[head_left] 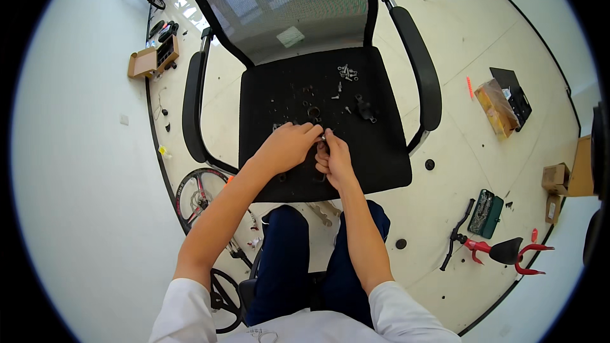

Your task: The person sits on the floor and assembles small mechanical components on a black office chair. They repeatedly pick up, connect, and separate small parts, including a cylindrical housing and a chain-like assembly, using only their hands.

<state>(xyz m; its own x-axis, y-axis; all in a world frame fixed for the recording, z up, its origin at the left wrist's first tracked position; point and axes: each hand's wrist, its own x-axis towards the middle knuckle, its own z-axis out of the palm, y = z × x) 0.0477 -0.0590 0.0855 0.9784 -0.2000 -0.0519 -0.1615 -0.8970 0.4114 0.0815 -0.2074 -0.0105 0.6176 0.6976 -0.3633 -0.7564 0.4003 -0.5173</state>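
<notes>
Both my hands meet over the front half of a black office chair seat (375, 164). My left hand (291, 146) is closed, its fingertips reaching to the right hand. My right hand (334, 157) has its fingers curled and pinches a small shiny metal piece (323, 138) where the two hands meet; its kind is too small to tell. Just beyond the fingers lies a dark ring-shaped part (314, 112). Farther right on the seat rest a black bracket-like part (365, 109) and a small pile of silver bolts (347, 72). Other small parts lie partly hidden beneath my hands.
Armrests (416, 67) flank the seat, with a mesh backrest (292, 6) behind. On the floor to the right are a red small bike frame (483, 246), a green toolbox (486, 213) and a yellowish box (497, 109). A spoked wheel (190, 200) leans at left, near an open cardboard box (143, 63).
</notes>
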